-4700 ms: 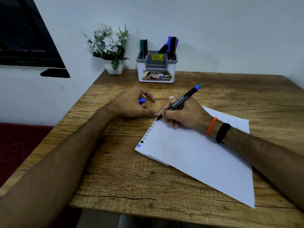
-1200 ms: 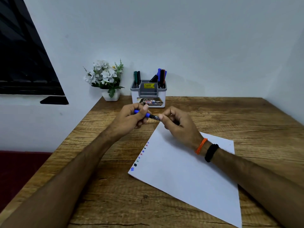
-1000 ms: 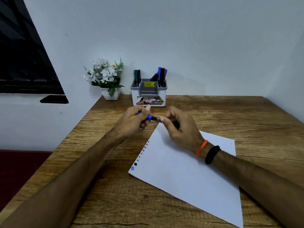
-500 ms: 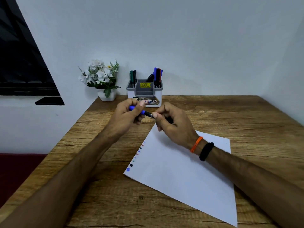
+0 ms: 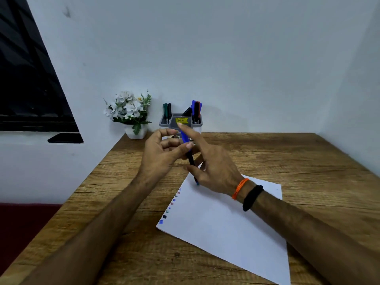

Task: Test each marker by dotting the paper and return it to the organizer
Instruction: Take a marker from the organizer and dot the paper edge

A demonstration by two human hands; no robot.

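The marker (image 5: 189,155) is held up between both hands above the far corner of the paper (image 5: 226,223), standing nearly upright with its blue cap end toward the organizer (image 5: 164,123) and its small blue tail end low, just over the sheet. The left hand (image 5: 162,155) has its thumb and curled fingers pinching the marker at about the join of blue cap and black barrel. The right hand (image 5: 213,167) is partly around the lower barrel, thumb against it, while its forefinger sticks out straight toward the organizer; how firmly it grips I cannot tell. The marker looks light, thin and stiff, a smooth plastic tube that will not bend but could roll or slip through a loose pinch, so the black barrel near the middle is the sensible place to hold it, not the cap, which could pull off. It seems capped, so the ink should not smear. The paper is thin and limp, lies flat on the wooden tabletop (image 5: 298,161) with a row of coloured dots (image 5: 171,204) along its left edge, and would slide if dragged. The organizer stands well apart at the wall, beside a flower pot (image 5: 135,132), with other markers (image 5: 196,110) upright in its compartments.
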